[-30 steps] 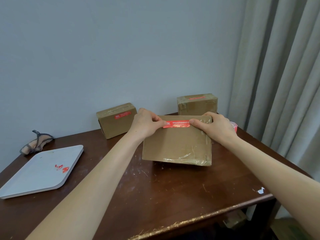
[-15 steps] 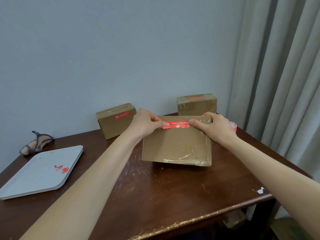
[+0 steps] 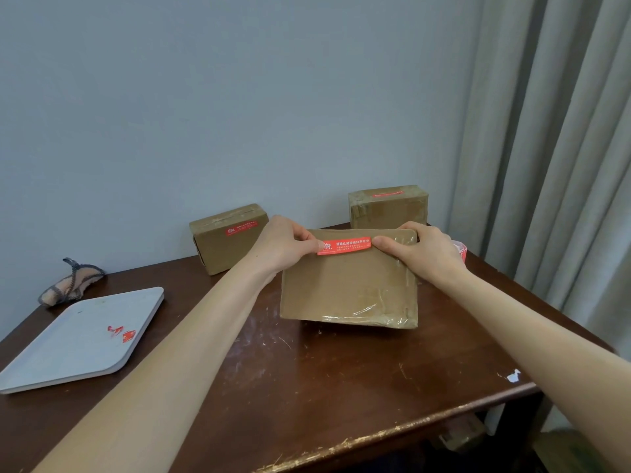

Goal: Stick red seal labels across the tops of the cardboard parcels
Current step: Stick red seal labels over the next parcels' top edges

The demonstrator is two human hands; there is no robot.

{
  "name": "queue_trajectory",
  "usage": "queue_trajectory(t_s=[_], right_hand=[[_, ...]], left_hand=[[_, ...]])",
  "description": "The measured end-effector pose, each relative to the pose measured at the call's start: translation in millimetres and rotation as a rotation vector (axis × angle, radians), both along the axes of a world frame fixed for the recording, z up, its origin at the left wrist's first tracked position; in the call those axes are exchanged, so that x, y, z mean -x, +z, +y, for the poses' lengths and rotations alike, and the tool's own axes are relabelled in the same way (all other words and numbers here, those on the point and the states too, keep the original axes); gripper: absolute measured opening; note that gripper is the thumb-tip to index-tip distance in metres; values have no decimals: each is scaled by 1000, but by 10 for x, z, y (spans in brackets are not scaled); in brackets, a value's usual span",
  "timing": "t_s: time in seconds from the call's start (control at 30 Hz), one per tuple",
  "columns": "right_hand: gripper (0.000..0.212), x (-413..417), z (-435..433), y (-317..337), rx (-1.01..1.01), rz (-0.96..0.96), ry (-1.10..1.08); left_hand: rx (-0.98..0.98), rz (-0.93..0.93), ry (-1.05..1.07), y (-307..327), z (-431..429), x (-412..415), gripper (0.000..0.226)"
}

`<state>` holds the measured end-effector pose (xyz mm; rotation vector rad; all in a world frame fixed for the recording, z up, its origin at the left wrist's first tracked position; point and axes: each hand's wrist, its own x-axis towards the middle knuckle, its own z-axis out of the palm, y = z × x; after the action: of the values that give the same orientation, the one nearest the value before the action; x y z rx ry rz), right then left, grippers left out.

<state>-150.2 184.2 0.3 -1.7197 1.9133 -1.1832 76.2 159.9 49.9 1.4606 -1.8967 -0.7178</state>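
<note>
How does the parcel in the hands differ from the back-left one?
The front parcel is wide and flat; the left parcel is blockier. The left hand and right hand grip the front parcel, thumbs on the front label ends; the left parcel stands untouched, its left label already stuck. Both are brown taped cardboard with red labels.

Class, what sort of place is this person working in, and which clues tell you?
Probably a home or small-office room used for packing: a scuffed wooden table against a plain wall, long grey curtains, and a cardboard parcel getting a red seal label.
</note>
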Motion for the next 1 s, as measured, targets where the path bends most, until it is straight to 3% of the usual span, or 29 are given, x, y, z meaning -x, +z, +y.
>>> queue_trajectory(t_s=[0.27, 0.47, 0.63, 0.83, 1.0], right_hand=[[34, 34, 69, 39, 40, -42, 4], [49, 79, 143, 4, 112, -4, 73], [48, 120, 181, -137, 138, 103, 136], [47, 187, 198, -123, 118, 155, 161], [27, 65, 168, 236, 208, -193, 73]], left_hand=[[-27, 222, 12, 16, 58, -97, 12], [-91, 302, -9, -71, 85, -159, 10], [-189, 370, -17, -115, 110, -160, 12], [5, 272, 44, -50, 62, -85, 15], [62, 279, 27, 74, 25, 60, 15]])
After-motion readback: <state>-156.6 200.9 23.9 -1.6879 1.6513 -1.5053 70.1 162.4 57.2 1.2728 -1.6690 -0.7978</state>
